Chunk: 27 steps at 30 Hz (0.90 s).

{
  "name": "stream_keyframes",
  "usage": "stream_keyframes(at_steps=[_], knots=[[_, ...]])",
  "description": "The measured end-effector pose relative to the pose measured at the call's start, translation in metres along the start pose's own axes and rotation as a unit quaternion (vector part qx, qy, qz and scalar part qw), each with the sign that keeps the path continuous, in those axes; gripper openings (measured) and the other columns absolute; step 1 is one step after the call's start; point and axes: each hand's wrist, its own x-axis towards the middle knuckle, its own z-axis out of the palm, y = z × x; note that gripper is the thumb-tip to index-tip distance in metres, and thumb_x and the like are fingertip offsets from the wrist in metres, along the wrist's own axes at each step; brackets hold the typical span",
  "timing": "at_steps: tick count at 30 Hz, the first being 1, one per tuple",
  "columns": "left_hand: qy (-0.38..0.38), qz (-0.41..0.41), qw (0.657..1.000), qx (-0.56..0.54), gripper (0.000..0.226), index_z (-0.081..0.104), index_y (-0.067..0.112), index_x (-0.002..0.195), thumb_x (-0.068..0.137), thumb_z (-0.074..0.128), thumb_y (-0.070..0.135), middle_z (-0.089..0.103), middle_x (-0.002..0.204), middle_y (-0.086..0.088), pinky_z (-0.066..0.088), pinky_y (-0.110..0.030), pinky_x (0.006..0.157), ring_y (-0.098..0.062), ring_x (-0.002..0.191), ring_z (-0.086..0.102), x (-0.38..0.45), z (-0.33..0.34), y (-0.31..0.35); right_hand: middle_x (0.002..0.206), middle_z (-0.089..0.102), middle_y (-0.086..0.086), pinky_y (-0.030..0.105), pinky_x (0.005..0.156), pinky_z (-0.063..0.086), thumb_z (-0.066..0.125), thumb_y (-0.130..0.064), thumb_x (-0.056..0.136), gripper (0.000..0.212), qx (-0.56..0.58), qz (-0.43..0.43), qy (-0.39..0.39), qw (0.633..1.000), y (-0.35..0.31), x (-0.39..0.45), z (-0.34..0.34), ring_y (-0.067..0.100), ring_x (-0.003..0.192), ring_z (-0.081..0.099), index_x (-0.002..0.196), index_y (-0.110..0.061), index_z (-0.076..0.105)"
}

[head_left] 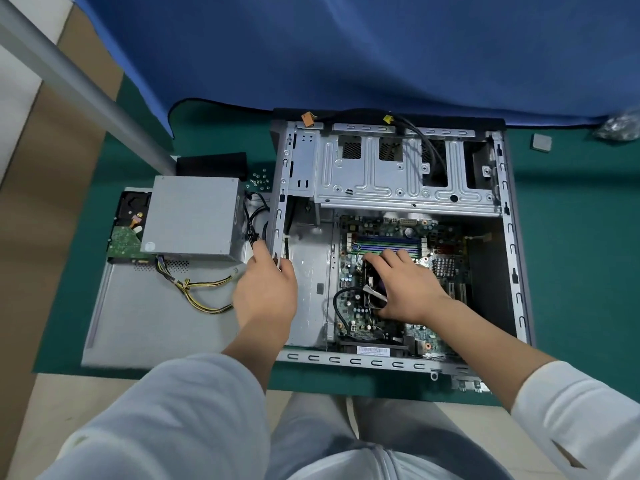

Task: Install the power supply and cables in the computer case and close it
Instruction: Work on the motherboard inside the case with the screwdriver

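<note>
The open computer case [512, 258] lies on its side on the green mat, motherboard [398, 233] facing up. The grey power supply [192, 216] sits outside the case to the left, on the removed side panel [145, 323], with its yellow and black cables [204, 292] trailing forward. My left hand [266, 289] grips the case's left wall [277, 237], fingers curled over its edge. My right hand [403, 289] rests over the black CPU cooler [372, 289] on the motherboard, thumb beneath it, fingers spread along its top.
A hard drive [126, 230] lies left of the power supply. Several loose screws [259, 180] sit behind it. A small grey chip [541, 143] and a plastic bag [620, 128] lie at back right. Blue cloth [346, 46] covers the far side; a metal post [69, 74] rises at left.
</note>
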Motion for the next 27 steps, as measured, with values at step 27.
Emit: stream_keyframes(at_steps=[27], knots=[[-0.013, 0.008, 1.0, -0.011, 0.023, 0.036, 0.009, 0.113, 0.096, 0.037, 0.024, 0.046, 0.079, -0.005, 0.035, -0.034, 0.054, -0.027, 0.065, 0.047, -0.003, -0.008, 0.003, 0.141, 0.032, -0.004, 0.035, 0.078, 0.049, 0.079, -0.047, 0.063, 0.11, 0.007, -0.003, -0.02, 1.0, 0.0, 0.008, -0.012, 0.023, 0.129, 0.029, 0.146, -0.031, 0.01]])
